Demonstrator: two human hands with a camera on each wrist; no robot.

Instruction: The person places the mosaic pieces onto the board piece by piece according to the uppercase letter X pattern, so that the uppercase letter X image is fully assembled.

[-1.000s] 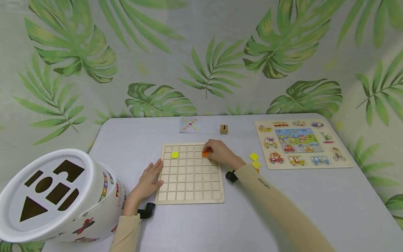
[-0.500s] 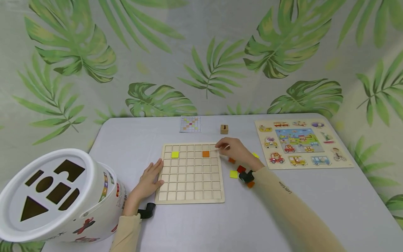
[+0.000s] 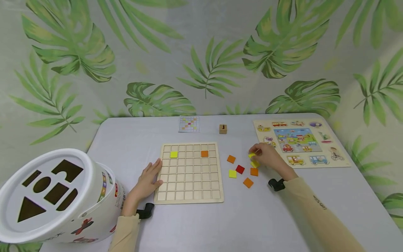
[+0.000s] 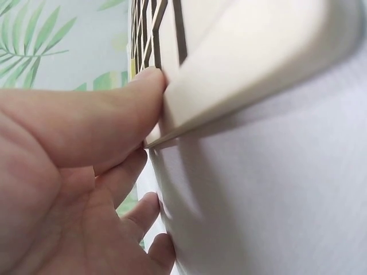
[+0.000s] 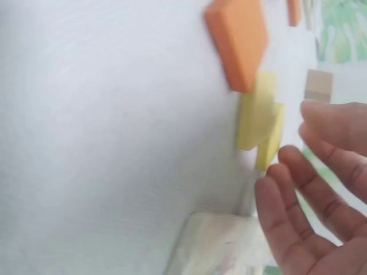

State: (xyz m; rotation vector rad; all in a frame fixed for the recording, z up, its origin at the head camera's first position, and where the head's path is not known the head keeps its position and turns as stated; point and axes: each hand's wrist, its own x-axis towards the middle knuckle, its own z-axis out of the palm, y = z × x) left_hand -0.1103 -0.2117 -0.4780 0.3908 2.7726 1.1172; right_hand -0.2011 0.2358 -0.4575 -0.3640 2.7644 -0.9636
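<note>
My left hand [image 3: 147,180] rests at the left edge of a wooden grid board [image 3: 189,178]; in the left wrist view its thumb [image 4: 137,100] touches the rim. A yellow tile [image 3: 174,154] and an orange tile [image 3: 204,153] lie in the board's second row. To the right of the board, my right hand [image 3: 267,155] is over two loose yellow tiles, one of them [image 5: 257,112] plain in the right wrist view. There its fingers are parted beside the tiles, holding nothing visible. Nearby lie a red tile [image 3: 240,169], another yellow tile [image 3: 232,174] and several orange tiles [image 3: 248,182].
A white shape-sorter bucket [image 3: 104,217] stands at the left. Behind the board are a pattern card [image 3: 189,124] and a small wooden cube [image 3: 223,129]. A wooden picture puzzle [image 3: 341,163] lies at the right, close behind the right hand.
My right hand has let go of the orange tile in the board's second row and moved right to the yellow tiles, uncovering the loose tiles. The left hand stays at the board.
</note>
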